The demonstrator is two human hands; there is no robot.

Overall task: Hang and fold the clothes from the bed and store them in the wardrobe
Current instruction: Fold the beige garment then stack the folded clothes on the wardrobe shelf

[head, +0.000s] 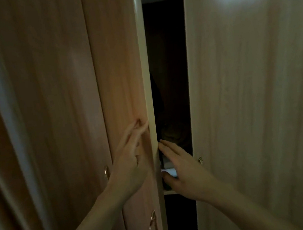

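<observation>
Hands (pixel 133 164) (pixel 186 168) on wardrobe doors (pixel 122 80), seemingly flat

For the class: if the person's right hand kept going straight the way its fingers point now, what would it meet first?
Probably the pale edge of the left door: the right hand points up-left at it, fingertips nearly there. Depth is unclear, so it might slip into the dark gap.

- The wooden wardrobe (pixel 256 105) stood with its doors ajar, a dark gap between them.
- Folded clothes (pixel 169 171), possibly pale, lay on an inside shelf.
</observation>
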